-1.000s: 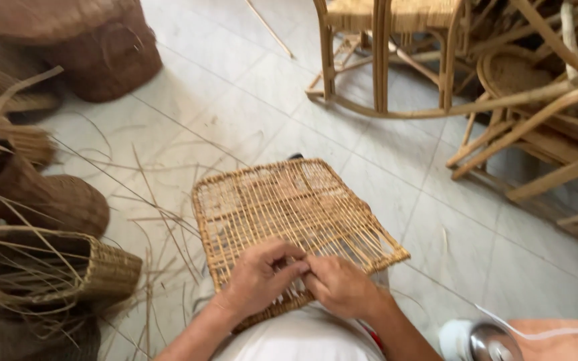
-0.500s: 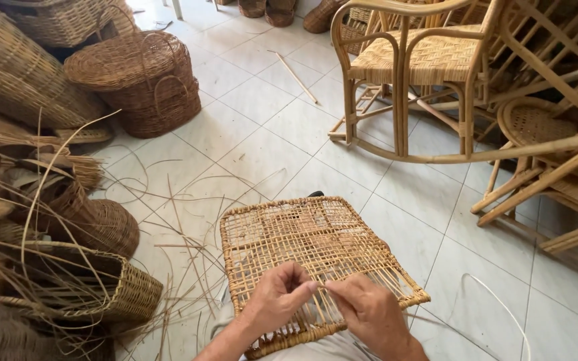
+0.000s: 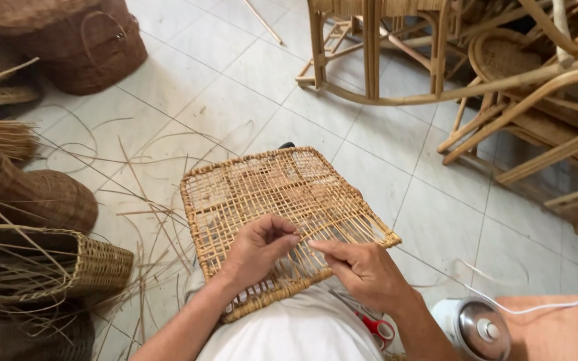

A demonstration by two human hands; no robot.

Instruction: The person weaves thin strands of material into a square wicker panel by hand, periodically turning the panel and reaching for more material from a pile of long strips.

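a square woven rattan panel (image 3: pixel 272 200) rests on the person's lap, its far edge tilted out over the tiled floor (image 3: pixel 188 87). the left hand (image 3: pixel 257 249) pinches strands of the weave near the panel's middle; the right hand (image 3: pixel 362 269) lies just beside it, fingertips closed on a thin strand. red-handled scissors (image 3: pixel 372 324) lie on the lap under the right wrist. loose rattan strips (image 3: pixel 148 220) and baskets (image 3: pixel 88 264) lie to the left, rattan chairs (image 3: pixel 382 53) beyond.

No packages, labels, signs or screens show anywhere in the head view. The scene holds only woven and wooden goods on a tiled floor, none bearing a tag or wrapper.
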